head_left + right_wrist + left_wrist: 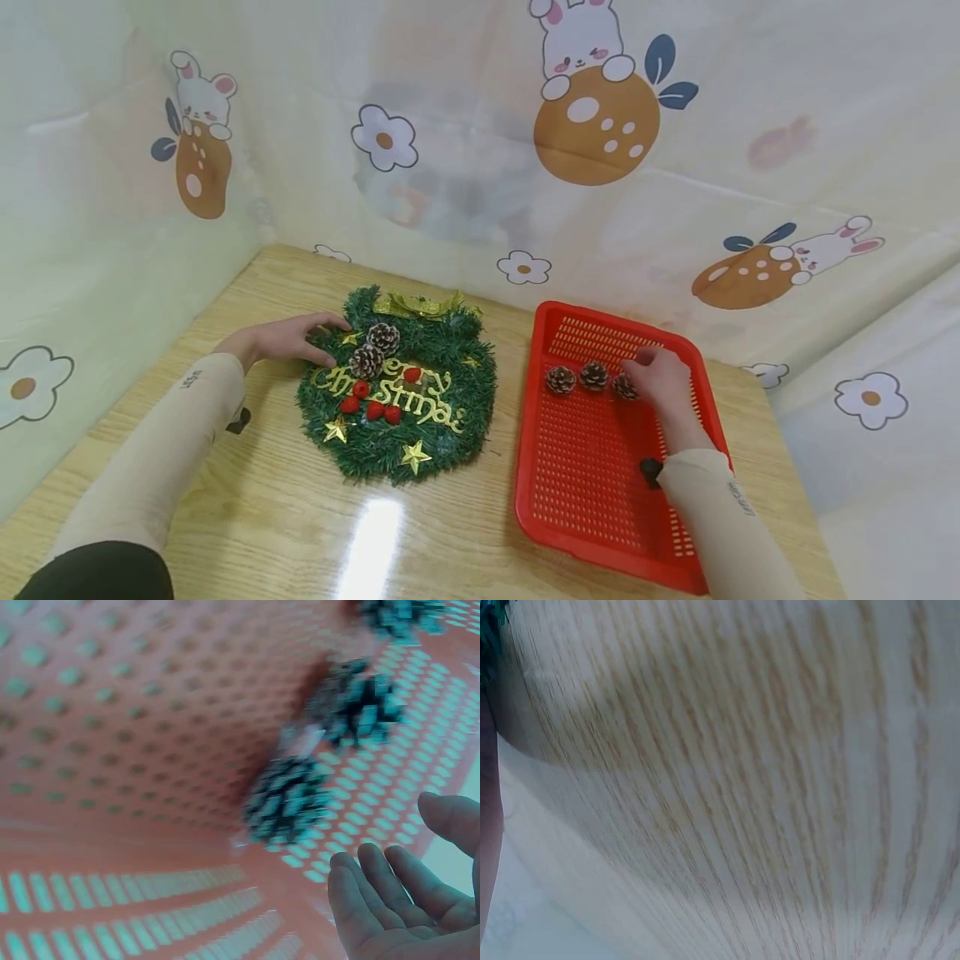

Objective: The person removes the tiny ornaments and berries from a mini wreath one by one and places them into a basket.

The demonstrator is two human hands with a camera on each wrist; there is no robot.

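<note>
A green tinsel wreath [468, 408] lies flat on the table, bearing gold lettering, gold stars, red berries, a gold bow and two frosted pine cones [367, 361] at its upper left. My left hand [288, 337] rests at the wreath's left edge, thumb and fingers spread apart. Only a blurred strip of that hand enters the left wrist view. Inside the red basket [528, 467], three pine cones [560, 380] sit near the far wall. Over the rightmost pine cone [286, 799] hovers my right hand [409, 900], fingers loosely extended and apart from it, holding nothing.
The wooden table [270, 517] meets a patterned curtain [450, 167] along its back and left side. The basket has raised, slotted walls around the right forearm. Bare wood separates wreath and basket.
</note>
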